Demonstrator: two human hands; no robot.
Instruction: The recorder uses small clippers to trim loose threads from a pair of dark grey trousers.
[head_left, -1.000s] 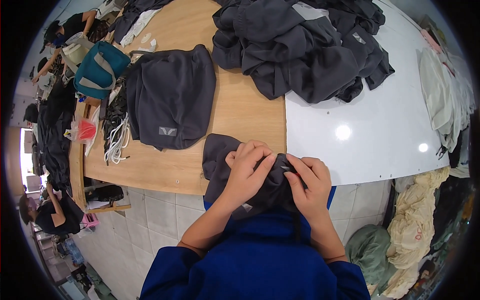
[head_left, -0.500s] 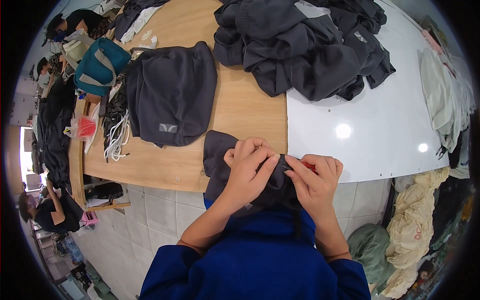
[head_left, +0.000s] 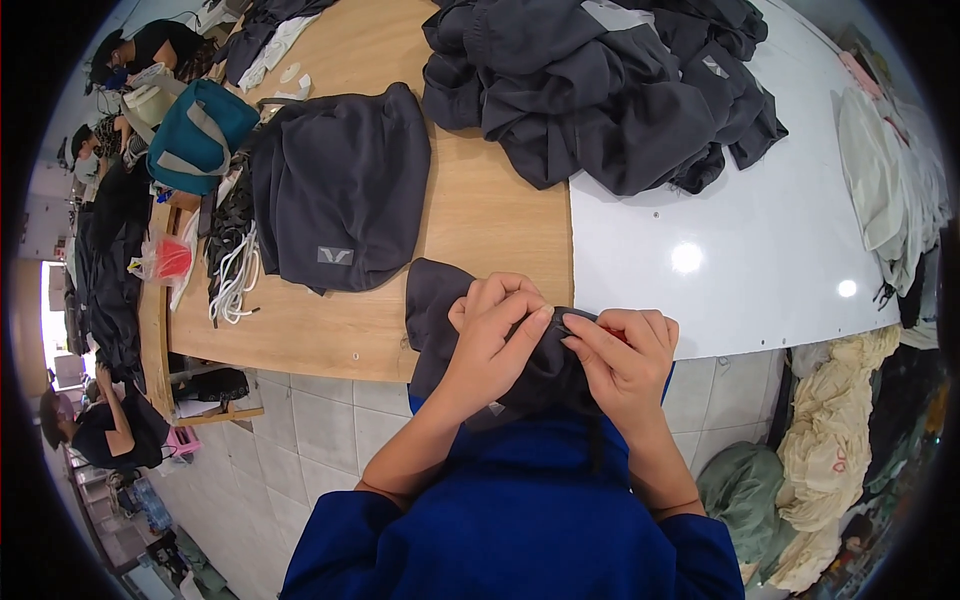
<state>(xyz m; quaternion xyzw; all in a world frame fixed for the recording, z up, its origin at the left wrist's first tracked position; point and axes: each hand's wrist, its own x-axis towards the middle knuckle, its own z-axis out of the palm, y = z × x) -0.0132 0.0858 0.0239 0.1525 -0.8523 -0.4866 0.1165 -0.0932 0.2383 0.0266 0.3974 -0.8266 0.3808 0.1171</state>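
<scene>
A dark grey garment [head_left: 552,372] hangs over the table's front edge against my body, one flap lying on the wood to the left. My left hand [head_left: 492,335] pinches its upper edge between thumb and fingers. Close beside it, my right hand [head_left: 628,358] pinches the same edge with thumb and forefinger. A sliver of a red object shows behind the curled fingers of my right hand; its kind is mostly hidden. Beyond my left hand lies a folded dark grey garment [head_left: 345,190] with a small light patch.
A heap of dark grey garments [head_left: 600,110] covers the far middle of the table. To the left are a teal bag [head_left: 200,135], white cords [head_left: 235,285] and a red item in clear plastic [head_left: 172,258]. Cream cloth [head_left: 825,440] is piled at right. Other people sit at far left.
My right fingertips have shifted slightly along the garment's edge, and the red object in that hand has become mostly hidden. My left hand keeps its pinch.
</scene>
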